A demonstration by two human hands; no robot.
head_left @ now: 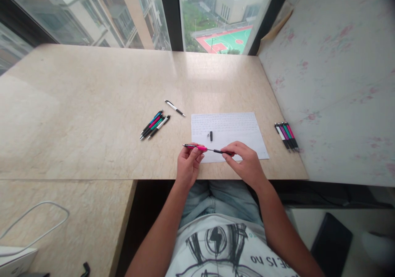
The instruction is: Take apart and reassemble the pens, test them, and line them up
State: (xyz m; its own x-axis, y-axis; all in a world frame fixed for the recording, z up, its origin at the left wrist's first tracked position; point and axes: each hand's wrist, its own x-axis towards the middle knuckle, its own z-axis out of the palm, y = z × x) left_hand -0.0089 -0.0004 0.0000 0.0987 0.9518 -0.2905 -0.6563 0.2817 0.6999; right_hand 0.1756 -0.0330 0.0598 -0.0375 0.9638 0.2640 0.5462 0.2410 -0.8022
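My left hand pinches the barrel of a pink and black pen, held level above the near edge of the table. My right hand pinches the black refill end that sticks out of the barrel on the right. Both hands hover over the lower left corner of a written sheet of paper. A small black pen part lies on the sheet just behind the hands.
A bunch of coloured pens lies left of the sheet, with a single white pen behind it. Another bunch of pens lies by the right wall. A window runs along the table's far edge. A white cable crosses the lower left surface.
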